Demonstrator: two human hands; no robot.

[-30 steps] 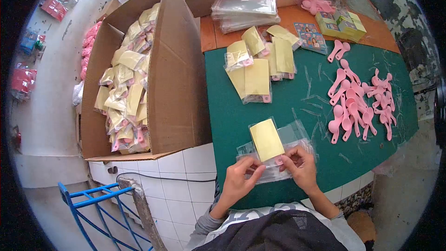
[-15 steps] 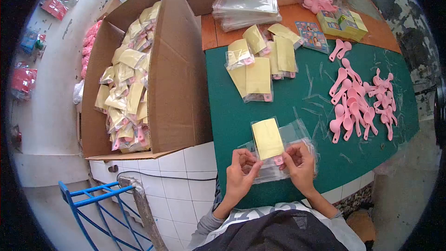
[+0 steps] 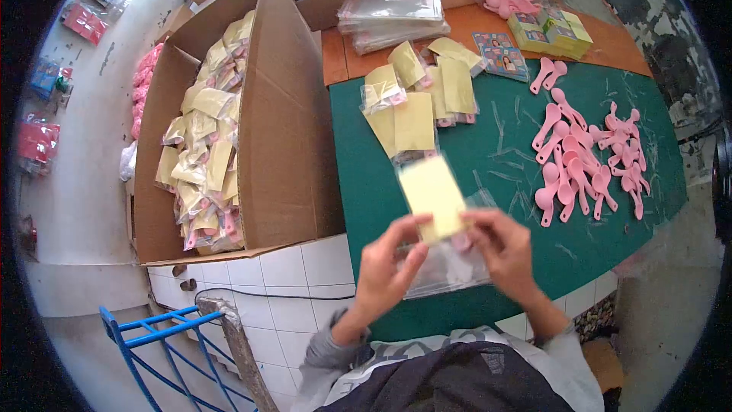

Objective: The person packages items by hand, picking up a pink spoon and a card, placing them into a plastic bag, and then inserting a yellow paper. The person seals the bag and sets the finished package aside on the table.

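A clear plastic packet with a yellow card [image 3: 433,197] is held up over the front of the green table, tilted and slightly blurred. My left hand [image 3: 385,268] has its index finger at the packet's lower left edge, thumb curled below. My right hand [image 3: 505,253] pinches the lower right corner, where a bit of pink shows. Beneath both hands lie flat clear plastic bags [image 3: 450,278]. Beyond them is a pile of finished-looking yellow-card packets [image 3: 414,122]. Loose pink spoons [image 3: 576,164] are heaped to the right.
A tall cardboard box [image 3: 293,130] full of similar packets stands left of the table. At the back are stacked clear bags [image 3: 393,19], yellow card stacks [image 3: 560,34], and a colourful printed card [image 3: 499,56]. A blue metal rack [image 3: 164,320] stands at lower left.
Both hands have lifted the packet up and away from the bags on the table. The left fingers have moved onto the packet's edge, and the view has shifted slightly.
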